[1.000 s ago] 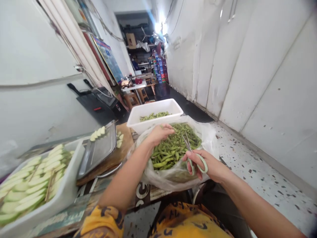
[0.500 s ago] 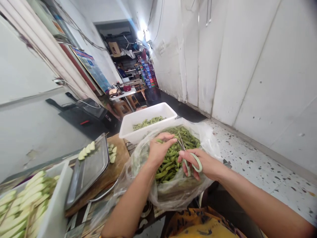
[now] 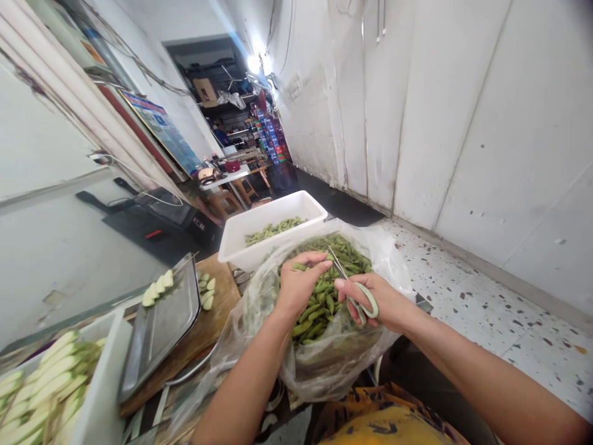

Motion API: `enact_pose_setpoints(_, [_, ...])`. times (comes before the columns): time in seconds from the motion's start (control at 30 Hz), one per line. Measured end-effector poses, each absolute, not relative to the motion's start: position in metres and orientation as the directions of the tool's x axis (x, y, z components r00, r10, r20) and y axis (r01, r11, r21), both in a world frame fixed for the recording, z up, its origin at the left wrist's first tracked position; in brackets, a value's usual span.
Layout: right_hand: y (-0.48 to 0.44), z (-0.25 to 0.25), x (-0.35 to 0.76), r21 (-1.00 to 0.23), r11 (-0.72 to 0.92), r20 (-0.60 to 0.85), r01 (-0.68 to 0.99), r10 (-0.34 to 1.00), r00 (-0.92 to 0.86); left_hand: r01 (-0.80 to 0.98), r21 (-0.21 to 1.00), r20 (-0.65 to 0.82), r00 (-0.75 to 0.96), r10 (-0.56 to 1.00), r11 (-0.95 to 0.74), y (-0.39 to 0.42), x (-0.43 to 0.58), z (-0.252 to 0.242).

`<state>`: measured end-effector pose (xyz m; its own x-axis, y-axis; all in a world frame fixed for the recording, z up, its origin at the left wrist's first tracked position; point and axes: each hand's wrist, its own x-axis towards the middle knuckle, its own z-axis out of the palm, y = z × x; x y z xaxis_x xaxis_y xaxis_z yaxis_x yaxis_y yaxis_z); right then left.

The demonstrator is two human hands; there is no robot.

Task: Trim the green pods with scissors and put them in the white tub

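Pinching 1 edamame pod [image 3: 300, 266] between thumb and curled fingertips, the left hand [image 3: 296, 287] sits in the head view over a clear plastic bag [image 3: 324, 364] heaped with more pods [image 3: 319, 312]. The right hand [image 3: 382, 303] is closed on green-handled scissors [image 3: 364, 300], with fingers through the loops and the blades drawn narrow at the pod's right end, very near the left fingertips. Behind the bag stands a white tub [image 3: 236, 241] holding a thin layer of pods. To the left lie a metal tray [image 3: 162, 324] on a wooden board [image 3: 225, 300], both carrying pale vegetable slices. I judge the main risk to be a nick to the left fingertips, because the blades work so close to them. The slack bag also hangs over the table edge and could slump or spill. Whether the blades actually touch the pod is hard to tell, the bag's lower part is hidden by the forearms, and a second tub at lower left is cut off.
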<state>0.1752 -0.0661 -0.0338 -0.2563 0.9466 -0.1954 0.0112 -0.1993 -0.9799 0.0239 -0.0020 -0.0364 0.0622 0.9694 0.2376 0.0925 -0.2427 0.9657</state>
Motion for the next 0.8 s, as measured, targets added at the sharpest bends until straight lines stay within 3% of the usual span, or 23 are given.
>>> enact_pose_setpoints(0.2, [-0.067,-0.036,0.178,-0.976,-0.215,-0.203,-0.014,0.942,-0.268,0.027,0.978,0.207,-0.035,0.978,-0.206,-0.007,0.015,-0.025])
enact_pose_setpoints(0.3, [-0.070,-0.037,0.184,-0.971,-0.228,-0.191,-0.072,0.921,-0.339,0.000,0.946,0.321,-0.157,0.934,-0.325,-0.011,-0.003,-0.001])
enact_pose_setpoints(0.37, [-0.071,-0.036,0.188,-0.956,-0.270,-0.205,-0.117,0.897,-0.392,0.120,0.891,0.453,-0.211,0.866,-0.437,0.000,-0.019,0.018])
enact_pose_setpoints(0.43, [-0.069,-0.036,0.190,-0.923,-0.340,-0.234,-0.179,0.867,-0.440,0.357,0.785,0.607,-0.280,0.744,-0.506,0.026,-0.038,0.034])
enact_pose_setpoints(0.5, [-0.067,-0.036,0.191,-0.870,-0.425,-0.271,-0.252,0.837,-0.476,0.598,0.661,0.714,-0.315,0.626,-0.453,0.063,-0.058,0.043])
enact_pose_setpoints(0.57, [-0.063,-0.036,0.190,-0.814,-0.493,-0.303,-0.308,0.812,-0.499,0.778,0.558,0.664,-0.211,0.717,-0.288,0.098,-0.075,0.045])
enact_pose_setpoints(0.67, [-0.061,-0.037,0.191,-0.763,-0.548,-0.335,-0.343,0.789,-0.514,0.931,0.353,0.361,-0.040,0.932,-0.097,0.118,-0.084,0.038])
enact_pose_setpoints(0.73, [-0.061,-0.038,0.193,-0.748,-0.565,-0.352,-0.348,0.782,-0.514,0.956,0.252,0.359,0.050,0.932,-0.149,0.106,-0.078,0.032])
enact_pose_setpoints(0.8, [-0.061,-0.038,0.194,-0.746,-0.572,-0.363,-0.343,0.780,-0.510,0.913,0.224,0.372,0.243,0.896,-0.341,0.080,-0.066,0.025])
